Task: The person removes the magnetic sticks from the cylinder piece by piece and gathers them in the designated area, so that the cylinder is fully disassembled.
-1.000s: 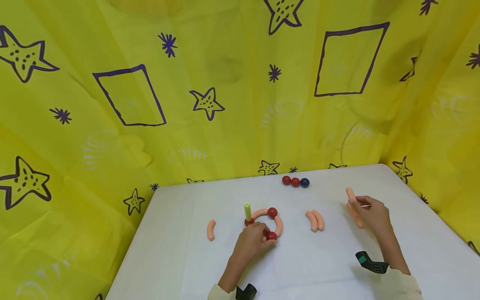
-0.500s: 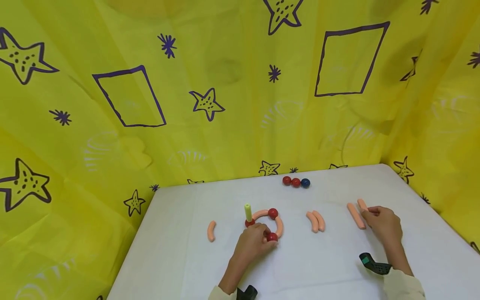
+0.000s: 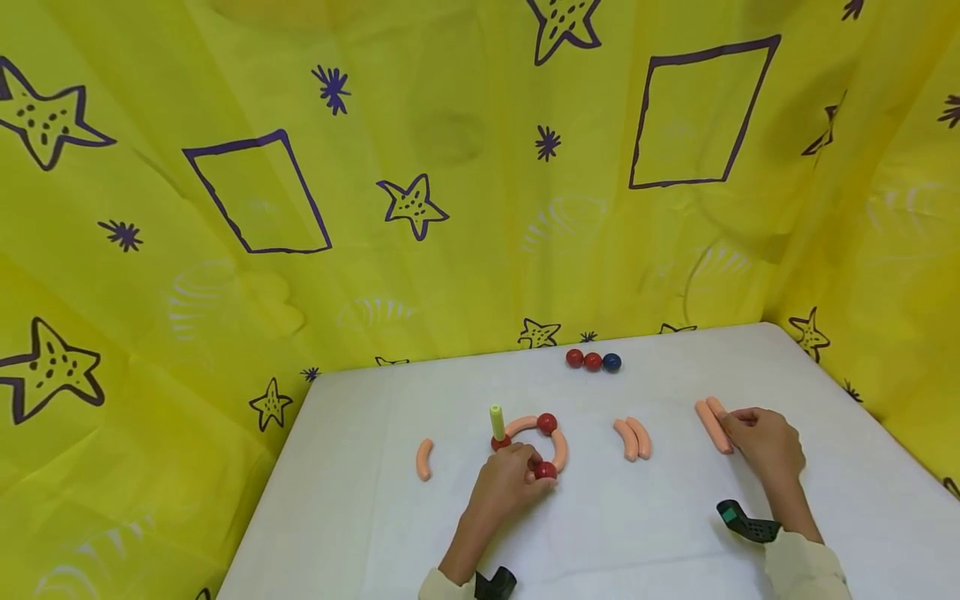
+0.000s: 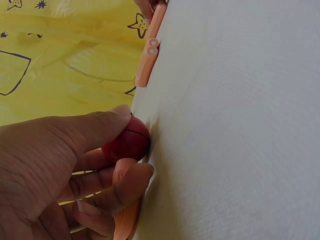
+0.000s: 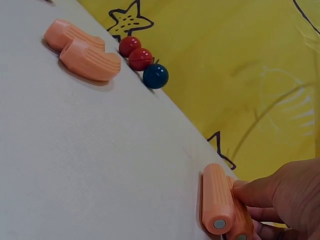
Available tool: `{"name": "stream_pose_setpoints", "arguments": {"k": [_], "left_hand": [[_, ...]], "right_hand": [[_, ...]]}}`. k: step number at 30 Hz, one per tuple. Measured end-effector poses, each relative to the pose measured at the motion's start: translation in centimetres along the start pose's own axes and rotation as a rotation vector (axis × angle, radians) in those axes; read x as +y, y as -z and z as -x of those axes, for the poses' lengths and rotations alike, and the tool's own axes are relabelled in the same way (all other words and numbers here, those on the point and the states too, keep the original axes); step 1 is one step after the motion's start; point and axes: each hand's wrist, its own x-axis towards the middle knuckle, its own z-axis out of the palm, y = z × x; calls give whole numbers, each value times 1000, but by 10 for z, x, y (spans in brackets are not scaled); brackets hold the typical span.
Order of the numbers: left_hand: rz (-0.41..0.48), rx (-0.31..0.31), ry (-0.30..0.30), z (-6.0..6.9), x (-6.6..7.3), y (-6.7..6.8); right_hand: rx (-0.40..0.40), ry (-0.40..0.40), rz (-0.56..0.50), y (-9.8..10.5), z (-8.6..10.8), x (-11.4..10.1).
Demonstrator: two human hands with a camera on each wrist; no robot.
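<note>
Clock read in head view. Left hand [image 3: 507, 483] pinches red ball [image 3: 546, 472] at 5 o'clock of ring [image 3: 521, 422], grip clamped round it. Second ball [image 3: 547, 423] at 1, third ball [image 3: 500, 444] between 9 and 10, light-green rod [image 3: 497, 422] standing up from it. Curved piece [image 3: 560, 451] at 3. Right hand [image 3: 767, 443], well off at ring's 3 o'clock, clamped on straight peach rod [image 5: 242, 216]; twin rod [image 5: 217, 195] just beside at its 9. Between hands: curved pair [image 3: 639, 438], side by side. Red-red-blue row [image 3: 592, 362] beyond at ring's 1.
</note>
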Motion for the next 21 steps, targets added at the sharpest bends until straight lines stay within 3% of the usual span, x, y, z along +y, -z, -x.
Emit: {"name": "stream_pose_setpoints", "arguments": {"k": [21], "left_hand": [[-27, 14, -11, -1, -1, -2]], "right_hand": [[-15, -5, -24, 1, -3, 2]]}}
